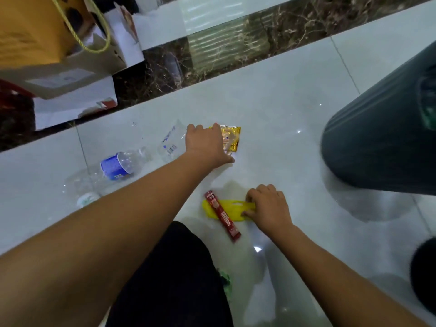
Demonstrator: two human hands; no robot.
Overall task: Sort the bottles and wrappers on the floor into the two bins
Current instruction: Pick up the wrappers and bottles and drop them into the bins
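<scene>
My left hand (207, 143) lies over the left part of a gold wrapper (232, 138) on the white floor; its fingers curl onto the wrapper's edge. My right hand (266, 205) pinches the right end of a yellow wrapper (226, 207). A red stick sachet (223, 215) lies across the yellow one. A clear bag (171, 142) sits left of my left hand. A clear bottle with a blue label (113, 167) lies further left, beside another clear bottle with a green-white cap (86, 199). A dark grey bin (382, 138) stands at the right.
Cardboard boxes (70, 64) and a yellow bag (30, 29) are stacked at the back left, along a dark marble strip (212, 62). My dark-clothed knee (169, 279) is at the bottom centre, with a green scrap (225, 280) beside it. A dark object (424, 274) sits at the right edge.
</scene>
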